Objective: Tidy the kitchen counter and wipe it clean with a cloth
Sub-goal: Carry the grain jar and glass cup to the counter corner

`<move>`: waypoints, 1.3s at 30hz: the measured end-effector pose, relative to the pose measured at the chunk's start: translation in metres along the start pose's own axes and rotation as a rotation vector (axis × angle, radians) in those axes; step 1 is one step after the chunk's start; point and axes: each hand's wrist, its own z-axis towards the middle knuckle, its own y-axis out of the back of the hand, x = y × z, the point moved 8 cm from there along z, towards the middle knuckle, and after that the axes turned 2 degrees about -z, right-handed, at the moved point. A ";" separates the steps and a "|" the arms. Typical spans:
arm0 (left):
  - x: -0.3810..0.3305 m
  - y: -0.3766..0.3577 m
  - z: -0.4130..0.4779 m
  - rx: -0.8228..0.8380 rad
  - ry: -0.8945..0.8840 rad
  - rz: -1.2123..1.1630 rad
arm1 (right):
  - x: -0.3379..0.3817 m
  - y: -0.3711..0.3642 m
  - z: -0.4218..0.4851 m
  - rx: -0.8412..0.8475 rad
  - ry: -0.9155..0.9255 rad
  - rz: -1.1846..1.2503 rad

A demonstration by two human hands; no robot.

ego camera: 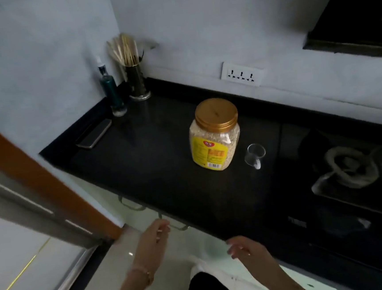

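Tabletop (pixel 155 171): black, glossy, running from the left corner toward the stove on the right.
Jar (pixel 214 134): clear plastic, gold screw lid, yellow label, pale flakes inside; upright near the middle of the tabletop.
Glass cup (pixel 255 156): small, clear, upright just beside the jar on its right, apart from it.
Phone (pixel 94 133): flat at the left end of the tabletop, close to the wall.
Spray bottle (pixel 111 90): dark green liquid, white nozzle, upright in the back-left corner.
Holder (pixel 136 82): dark cylinder just beside the spray bottle on its right, filled with pale sticks fanned upward.
Socket panel (pixel 241 73): white, on the wall behind the jar.
Stove (pixel 349 172): black glass top at the right, one burner with its pan support in view.
Cloth: none seen on the tabletop or in either hand.
Left hand (pixel 151 243): below the front edge of the tabletop, near the cabinet handles, thin bracelet at the wrist; grip released, fingers loosely curled, holding nothing.
Right hand (pixel 249 250): at the front edge of the tabletop, well apart from jar and glass cup; grip released, fingers spread, holding nothing.
Sharpness: both hands slightly blurred.
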 end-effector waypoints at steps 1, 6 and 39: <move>-0.019 0.007 0.018 -0.022 -0.080 0.095 | 0.020 0.011 0.010 -0.012 0.042 0.006; -0.074 0.009 0.101 -0.041 -0.366 0.535 | 0.070 0.083 0.052 -0.276 0.144 0.053; -0.151 0.002 0.182 0.195 -0.590 0.338 | 0.048 0.142 0.115 -0.715 -0.193 0.696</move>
